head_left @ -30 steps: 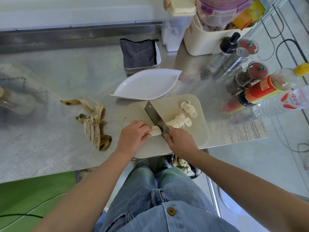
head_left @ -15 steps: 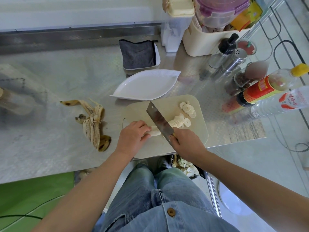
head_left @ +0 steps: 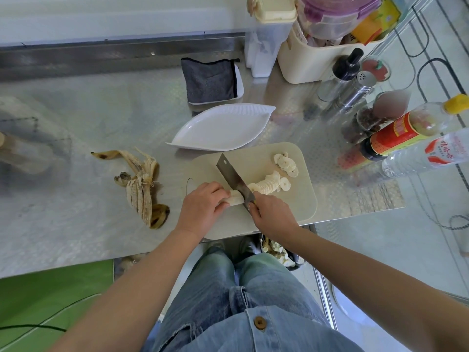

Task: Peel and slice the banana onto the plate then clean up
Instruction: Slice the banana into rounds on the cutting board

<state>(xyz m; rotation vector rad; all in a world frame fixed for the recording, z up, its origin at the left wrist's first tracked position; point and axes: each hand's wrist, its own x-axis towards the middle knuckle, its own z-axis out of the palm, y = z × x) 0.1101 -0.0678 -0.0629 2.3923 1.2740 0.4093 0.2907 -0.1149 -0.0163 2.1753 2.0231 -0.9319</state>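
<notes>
On the cutting board, left hand gripped the banana stub, right hand clutched the knife, apparently mid-cut; slices not plated, peel lying on desk.

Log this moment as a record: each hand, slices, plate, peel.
left hand: holds peeled banana stub on beige cutting board
right hand: grips steel cleaver, blade at the stub
slices: pale banana slices on the board, right of the blade
plate: white leaf-shaped plate behind the board, no slices
peel: brown-spotted banana peel on metal counter, left of board
</notes>
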